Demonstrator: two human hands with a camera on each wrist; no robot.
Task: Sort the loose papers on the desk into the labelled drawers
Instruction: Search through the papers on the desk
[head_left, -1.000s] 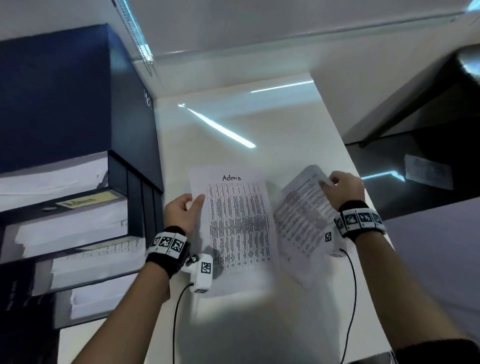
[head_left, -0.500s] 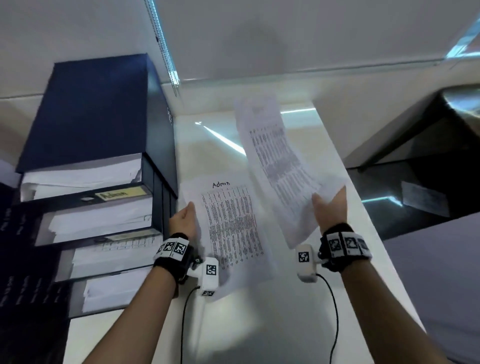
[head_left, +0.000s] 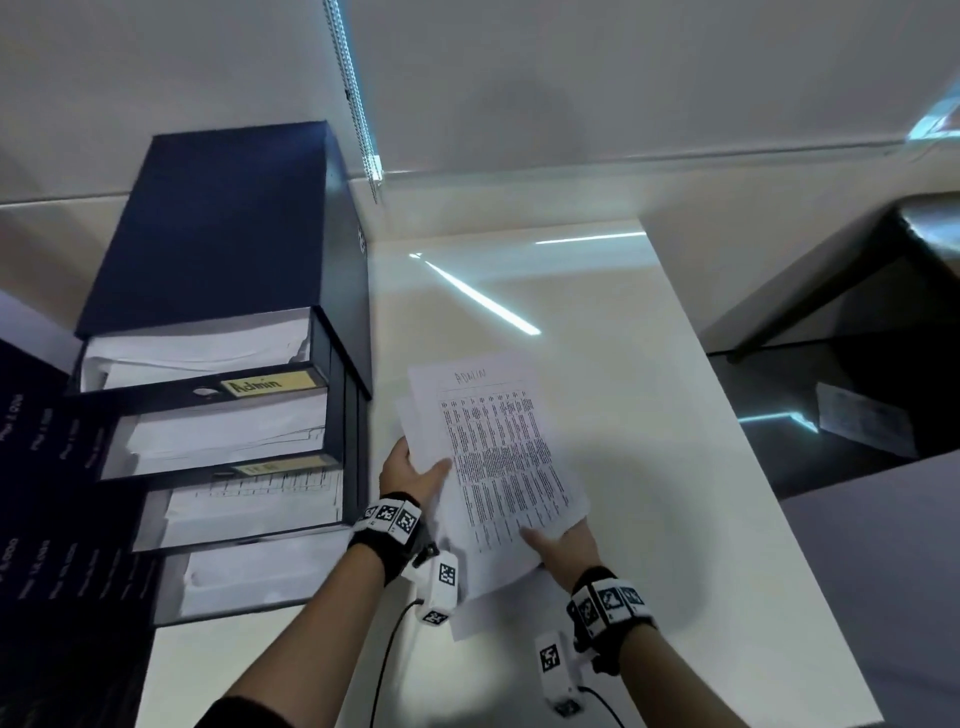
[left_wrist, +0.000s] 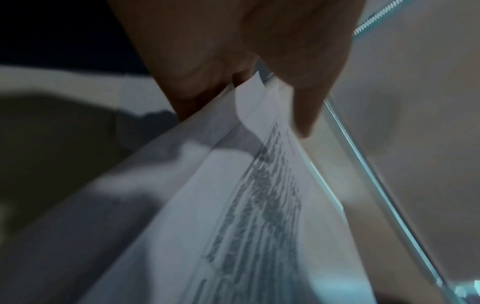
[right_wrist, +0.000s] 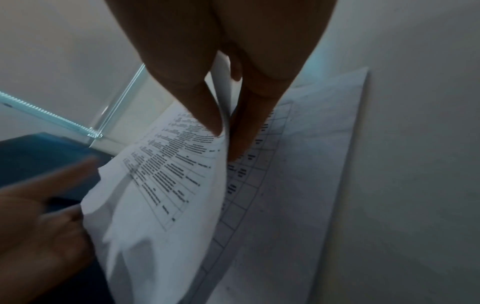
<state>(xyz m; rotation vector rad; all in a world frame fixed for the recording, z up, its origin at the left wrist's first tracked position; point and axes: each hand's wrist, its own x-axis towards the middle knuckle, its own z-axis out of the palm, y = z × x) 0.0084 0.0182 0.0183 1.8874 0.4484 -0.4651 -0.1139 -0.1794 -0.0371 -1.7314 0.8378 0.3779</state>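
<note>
A printed sheet headed "ADMIN" (head_left: 498, 457) hangs tilted over the white desk (head_left: 634, 395), with a second sheet's edge (head_left: 410, 415) showing behind it. My left hand (head_left: 415, 470) pinches their left edge between thumb and fingers (left_wrist: 246, 98). My right hand (head_left: 558, 545) pinches the top sheet's near edge (right_wrist: 224, 144). Below them lies another sheet (right_wrist: 298, 164) with a printed grid, flat on the desk. The dark blue drawer unit (head_left: 234, 234) stands to the left. Several of its drawers are pulled out and hold paper, and one carries a yellow "Admin" label (head_left: 267, 384).
The desk's right edge (head_left: 737, 467) drops to a dark lower surface with a loose paper (head_left: 862, 426) on it. A bead chain (head_left: 358, 104) hangs from the blind behind the drawer unit. The wall closes off the desk's far side.
My right hand has brought its raised sheet down and left, over the sheet under my left hand. My left hand now pinches the sheets' edge instead of resting flat on the desk.
</note>
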